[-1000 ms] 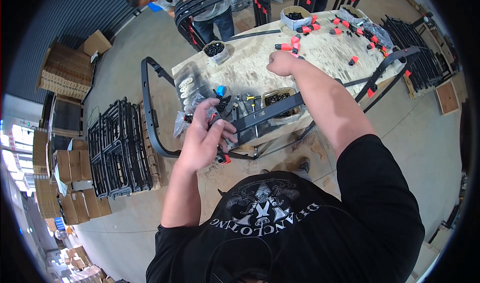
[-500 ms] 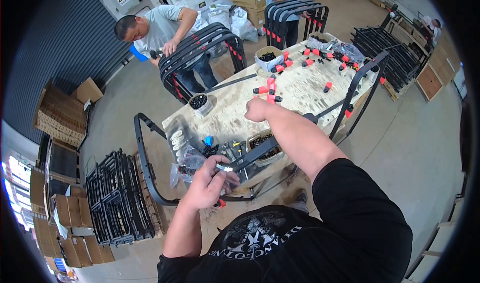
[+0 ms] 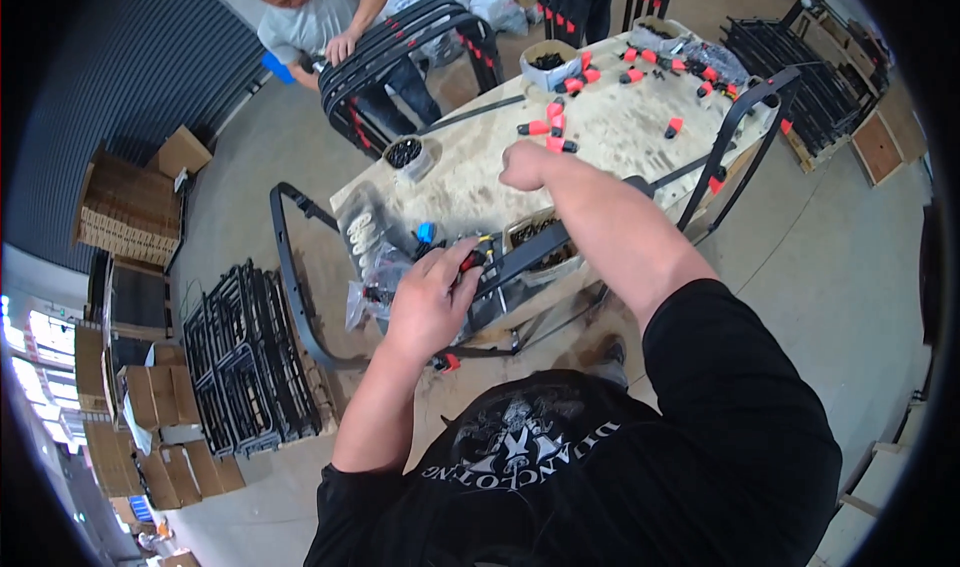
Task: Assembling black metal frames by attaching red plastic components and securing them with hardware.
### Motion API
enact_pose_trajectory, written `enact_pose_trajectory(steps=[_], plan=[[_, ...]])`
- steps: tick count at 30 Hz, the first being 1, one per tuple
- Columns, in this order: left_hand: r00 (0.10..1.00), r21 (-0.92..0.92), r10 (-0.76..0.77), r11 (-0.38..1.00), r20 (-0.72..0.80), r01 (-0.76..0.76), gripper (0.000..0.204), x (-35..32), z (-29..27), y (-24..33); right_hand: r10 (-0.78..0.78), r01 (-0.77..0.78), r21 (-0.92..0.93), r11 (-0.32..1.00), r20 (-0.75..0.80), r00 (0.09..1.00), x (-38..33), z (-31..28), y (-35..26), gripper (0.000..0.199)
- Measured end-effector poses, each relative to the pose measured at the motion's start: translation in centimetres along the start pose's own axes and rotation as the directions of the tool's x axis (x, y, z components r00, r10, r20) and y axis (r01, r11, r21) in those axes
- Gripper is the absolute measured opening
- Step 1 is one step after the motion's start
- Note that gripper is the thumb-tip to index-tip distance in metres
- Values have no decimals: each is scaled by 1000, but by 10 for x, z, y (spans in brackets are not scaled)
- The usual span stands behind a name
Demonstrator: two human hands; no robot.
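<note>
At the near edge of the table, my left hand is closed by the lower end of a flat black bar. A small red and black piece shows between its thumb and fingers. My right arm crosses above the bar, and my right hand is a fist over the tabletop; whatever it may hold is hidden. Several red and black plastic fittings lie just beyond it. A bent black tubular frame stands at the left, and another bent black tube rises at the right.
On the wooden table stand tubs of small black parts and an open box. Plastic bags and hand tools lie near my left hand. Across the table, a co-worker handles black frames. Stacked frames are at left.
My view has tilted down, shifting the scene upward. My left hand has turned more palm-down; the shiny metal piece by its fingers no longer shows, and a red and black piece does. My right hand stays a fist.
</note>
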State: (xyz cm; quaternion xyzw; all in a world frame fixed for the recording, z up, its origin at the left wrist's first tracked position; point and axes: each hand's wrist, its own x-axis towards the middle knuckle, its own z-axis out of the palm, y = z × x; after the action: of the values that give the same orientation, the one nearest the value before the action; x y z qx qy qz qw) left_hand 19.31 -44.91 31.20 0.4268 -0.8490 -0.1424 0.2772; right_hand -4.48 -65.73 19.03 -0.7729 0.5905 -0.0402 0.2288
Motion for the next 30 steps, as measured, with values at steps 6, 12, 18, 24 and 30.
enact_pose_trajectory(steps=[6, 12, 18, 24, 30], plan=[[995, -45, 79, 996, -56, -81, 26, -2, 20, -15, -13, 13, 41, 999, -21, 1000, -2, 2, 0, 39], [999, -80, 19, 997, -47, -22, 23, -2, 28, -12, 7, -6, 52, 999, -8, 1000, -2, 2, 2, 41], [994, -161, -109, 982, -27, 103, 20, -12, 29, -15, 7, -7, 58, 998, 8, 1000, -2, 2, 1, 43], [996, -97, -80, 992, 32, 83, 18, -6, 27, -13, -6, 5, 40, 999, 16, 1000, 1, 5, 4, 43], [1000, -137, -28, 990, -5, 27, 17, -6, 32, -12, -12, 12, 23, 1000, 19, 1000, 5, 6, 4, 43]])
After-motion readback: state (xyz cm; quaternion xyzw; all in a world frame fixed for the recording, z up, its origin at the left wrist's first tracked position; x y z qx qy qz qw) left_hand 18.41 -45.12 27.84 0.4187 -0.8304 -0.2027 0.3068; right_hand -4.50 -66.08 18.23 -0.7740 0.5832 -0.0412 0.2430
